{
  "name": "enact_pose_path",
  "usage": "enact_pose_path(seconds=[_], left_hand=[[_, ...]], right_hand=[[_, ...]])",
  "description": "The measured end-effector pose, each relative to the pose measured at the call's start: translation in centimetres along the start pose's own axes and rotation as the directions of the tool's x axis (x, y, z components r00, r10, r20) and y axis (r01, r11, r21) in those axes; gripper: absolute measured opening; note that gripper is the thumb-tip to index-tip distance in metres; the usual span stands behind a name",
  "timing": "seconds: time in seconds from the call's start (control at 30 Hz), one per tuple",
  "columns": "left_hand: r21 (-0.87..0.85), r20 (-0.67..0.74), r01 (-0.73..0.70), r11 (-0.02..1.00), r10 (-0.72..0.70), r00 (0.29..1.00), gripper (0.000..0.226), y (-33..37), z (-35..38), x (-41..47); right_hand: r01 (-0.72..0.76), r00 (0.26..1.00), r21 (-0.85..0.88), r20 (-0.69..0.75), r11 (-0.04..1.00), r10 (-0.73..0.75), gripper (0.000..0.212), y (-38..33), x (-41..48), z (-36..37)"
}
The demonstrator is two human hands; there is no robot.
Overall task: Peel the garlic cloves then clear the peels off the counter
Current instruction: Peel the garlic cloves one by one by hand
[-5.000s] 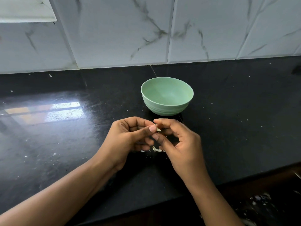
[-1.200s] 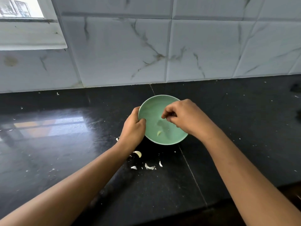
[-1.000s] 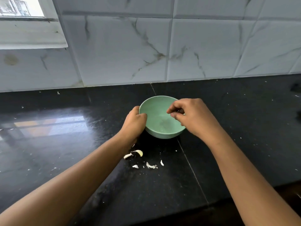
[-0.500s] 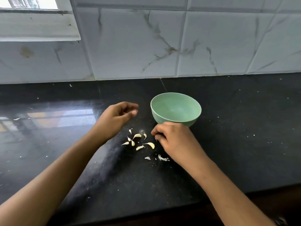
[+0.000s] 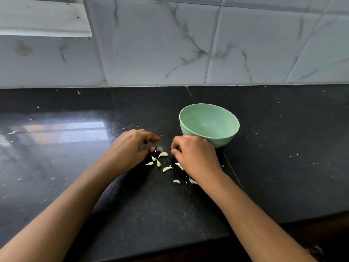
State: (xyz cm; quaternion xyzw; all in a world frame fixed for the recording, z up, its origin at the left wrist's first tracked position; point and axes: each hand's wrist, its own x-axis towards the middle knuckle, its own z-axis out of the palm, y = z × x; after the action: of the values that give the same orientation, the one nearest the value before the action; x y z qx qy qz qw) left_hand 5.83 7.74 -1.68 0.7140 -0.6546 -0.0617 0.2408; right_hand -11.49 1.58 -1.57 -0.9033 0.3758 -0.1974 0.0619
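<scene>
Several pale garlic cloves (image 5: 163, 154) lie scattered on the black counter (image 5: 151, 214) between my two hands. Small white peels (image 5: 176, 181) lie just in front of them. The green bowl (image 5: 209, 123) stands upright behind my right hand, and its visible inside looks empty. My left hand (image 5: 130, 150) hovers at the left of the cloves with its fingers loosely curved, thumb and forefinger apart, holding nothing. My right hand (image 5: 194, 157) is knuckles-up at the right of the cloves. Its fingers curl down to the counter, and what its fingertips hold is hidden.
A marble-tiled wall (image 5: 188, 44) backs the counter, with a white window sill (image 5: 43, 21) at the upper left. The counter's front edge runs along the lower right. Tiny white specks dot the dark surface.
The bowl was tipped, leaving cloves on the counter, and now stands upright. In the last half second both hands have drawn in close to the scattered cloves.
</scene>
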Motion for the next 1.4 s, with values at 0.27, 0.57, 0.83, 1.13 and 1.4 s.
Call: enact_pose_path(seconds=[0.27, 0.57, 0.83, 1.13, 1.4], left_hand=[[-0.026, 0.106, -0.415, 0.909, 0.416, 0.903, 0.039, 2.4, 0.6, -1.2], [-0.098, 0.27, -0.595, 0.798, 0.597, 0.755, 0.039, 4.1, 2.8, -2.0], [-0.06, 0.202, -0.647, 0.76, 0.644, 0.738, 0.026, 3.6, 3.0, -1.9], [-0.02, 0.004, -0.591, 0.807, 0.591, 0.807, 0.014, 3.4, 2.9, -1.7], [-0.096, -0.108, -0.498, 0.862, 0.489, 0.866, 0.015, 3.3, 2.5, -1.5]], right_hand=[[-0.185, 0.97, 0.332, -0.086, 0.925, 0.225, 0.007, 3.7, -5.5, -3.1], [-0.176, 0.976, 0.272, -0.076, 0.946, 0.203, 0.012, 4.4, -7.9, -5.4], [-0.138, 0.99, 0.136, 0.001, 0.981, 0.139, 0.009, 3.4, -10.3, -4.4], [-0.184, 0.977, 0.166, -0.073, 0.969, 0.199, 0.009, 3.6, -10.3, -4.1], [-0.254, 0.959, 0.233, -0.064, 0.939, 0.275, 0.006, 3.8, -10.1, -4.1]])
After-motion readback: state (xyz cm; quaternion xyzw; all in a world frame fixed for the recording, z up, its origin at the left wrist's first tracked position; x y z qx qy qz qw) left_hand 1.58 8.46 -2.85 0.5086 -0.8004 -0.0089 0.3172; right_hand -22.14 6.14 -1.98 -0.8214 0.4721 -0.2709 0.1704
